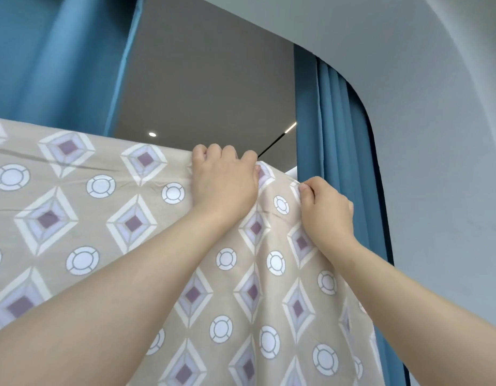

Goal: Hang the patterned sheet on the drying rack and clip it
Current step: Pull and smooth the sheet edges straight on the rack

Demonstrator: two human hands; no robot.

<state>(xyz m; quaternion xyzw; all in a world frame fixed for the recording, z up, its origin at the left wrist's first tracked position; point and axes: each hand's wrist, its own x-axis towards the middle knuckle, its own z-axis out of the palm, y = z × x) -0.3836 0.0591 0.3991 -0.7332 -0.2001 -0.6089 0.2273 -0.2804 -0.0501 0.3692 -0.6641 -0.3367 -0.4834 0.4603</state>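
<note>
From the head view, the beige patterned sheet (124, 224) hangs draped from its top edge in front of blue curtains (341, 162), where the left hand (223, 181) curls its fingers over that edge and the right hand (326, 210) pinches the fabric just beside it.

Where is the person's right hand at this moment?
In the head view, the right hand is right of centre, pinching the patterned sheet beside the left hand.

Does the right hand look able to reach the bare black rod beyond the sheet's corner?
Probably yes: the black rod runs bare just above the right hand with nothing between, though its fingers pinch the patterned sheet and would have to let go first.
</note>
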